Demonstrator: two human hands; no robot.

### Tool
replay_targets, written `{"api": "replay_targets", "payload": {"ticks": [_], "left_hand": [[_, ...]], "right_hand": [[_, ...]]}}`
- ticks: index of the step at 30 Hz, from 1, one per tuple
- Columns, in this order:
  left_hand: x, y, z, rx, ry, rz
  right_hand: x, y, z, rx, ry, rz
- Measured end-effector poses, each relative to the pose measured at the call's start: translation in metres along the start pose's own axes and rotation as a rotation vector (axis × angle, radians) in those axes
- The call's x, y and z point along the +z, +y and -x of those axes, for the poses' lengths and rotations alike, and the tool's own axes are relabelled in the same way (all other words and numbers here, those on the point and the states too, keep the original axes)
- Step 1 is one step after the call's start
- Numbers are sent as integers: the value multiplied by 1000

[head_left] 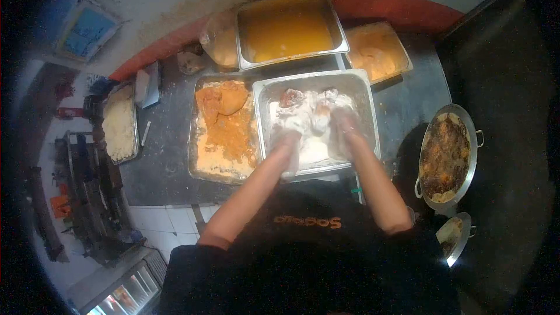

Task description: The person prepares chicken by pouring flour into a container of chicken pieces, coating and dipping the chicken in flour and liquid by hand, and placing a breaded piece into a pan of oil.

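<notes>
Flour pan [309, 77], one: metal, rectangular, our landmark, holding a bed of white flour [315, 151].

Hands, two, both inside the flour pan. Left hand [290, 134]: in its left half, whitened and blurred, down at the flour. Right hand [345, 123]: in its right half, likewise whitened and blurred. For each, we cannot tell how far the fingers are spread or curled, nor whether they grip anything.

Lumps of food, three that we can count, all in the flour pan: one reddish lump [290, 98] toward its far left, one floured lump [331, 93] toward its far right, and one paler lump [321, 116] between the hands, nearer the right.

Breading tray [193, 131], one, just left of the flour pan: orange-coated food [224, 105] over pale crumbs; we cannot count its pieces.

Deep pan [344, 35], one, behind the flour pan: yellow-orange liquid.

Shallow tray [407, 65], one, behind and right of the flour pan: orange contents.

Crumb tray [136, 131], one, well left of the flour pan: pale, crumbly contents.

Round pans, two, right of the flour pan: a larger one [468, 169] with dark brown contents, and a second [465, 234] nearer us, partly hidden.
</notes>
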State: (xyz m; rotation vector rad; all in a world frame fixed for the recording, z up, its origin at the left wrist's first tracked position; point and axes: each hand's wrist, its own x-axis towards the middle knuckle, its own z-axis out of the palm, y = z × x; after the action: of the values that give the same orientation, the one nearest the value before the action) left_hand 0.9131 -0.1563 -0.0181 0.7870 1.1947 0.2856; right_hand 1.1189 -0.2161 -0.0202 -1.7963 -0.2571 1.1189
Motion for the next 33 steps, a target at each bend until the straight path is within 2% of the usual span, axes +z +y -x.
{"api": "replay_targets", "payload": {"ticks": [1,2,3,4,5,6,7,8,9,10,12,13,15,16,17,19,20,22,23,25,26,27,29,30,31,33], "left_hand": [[3,-18,-24,1,2,1],[4,-37,-56,123,195,-91],[7,-35,-59,189,291,-134],[10,-32,-61,249,390,-183],[18,-6,-38,130,218,-40],[20,4,-31,72,129,33],[21,14,-24,8,45,100],[19,20,-26,-167,6,23],[18,28,-21,-255,-13,-14],[18,36,-14,-342,-35,-52],[20,65,30,-371,-229,490],[18,67,39,-381,-228,488],[12,70,48,-175,-32,183],[-7,42,10,4,-178,-27],[-8,29,-13,4,-180,-27],[-1,16,-53,136,55,-326],[3,14,-68,201,176,-476],[11,25,-91,336,425,-766],[12,35,-98,339,426,-765],[9,50,-106,189,211,-421],[4,44,-112,195,212,-421],[-3,31,-125,231,83,-144],[1,33,-112,262,-51,130],[16,54,-72,186,-53,180],[15,51,-73,114,-21,172],[15,44,-76,-33,42,164]], "right_hand": [[10,-3,-19,-33,-62,421],[17,-1,-31,-69,-121,841],[23,14,-39,-74,-120,840],[28,32,-46,-130,-42,678],[33,39,-51,-190,33,516],[36,19,-38,-36,-56,437],[37,5,-20,-36,-57,437],[37,-6,-1,0,-100,198],[34,-21,18,35,-142,-39],[28,-45,38,34,-141,-38],[18,-87,72,-22,-139,52],[11,-94,75,-13,-135,51],[-13,-105,66,49,-233,144],[-18,-96,52,-24,-186,294],[-13,-74,29,-24,-184,294],[2,-14,-31,-213,199,617],[5,8,-52,-217,199,616],[9,38,-91,-779,230,641],[21,51,-117,-782,231,640],[52,60,-155,-47,123,164],[57,47,-136,-52,122,162],[57,19,-94,-51,108,75],[47,-36,-37,-51,97,-13],[41,-57,-16,-131,-39,225],[35,-76,2,-209,-178,464],[25,-103,39,-270,-325,702]]}}
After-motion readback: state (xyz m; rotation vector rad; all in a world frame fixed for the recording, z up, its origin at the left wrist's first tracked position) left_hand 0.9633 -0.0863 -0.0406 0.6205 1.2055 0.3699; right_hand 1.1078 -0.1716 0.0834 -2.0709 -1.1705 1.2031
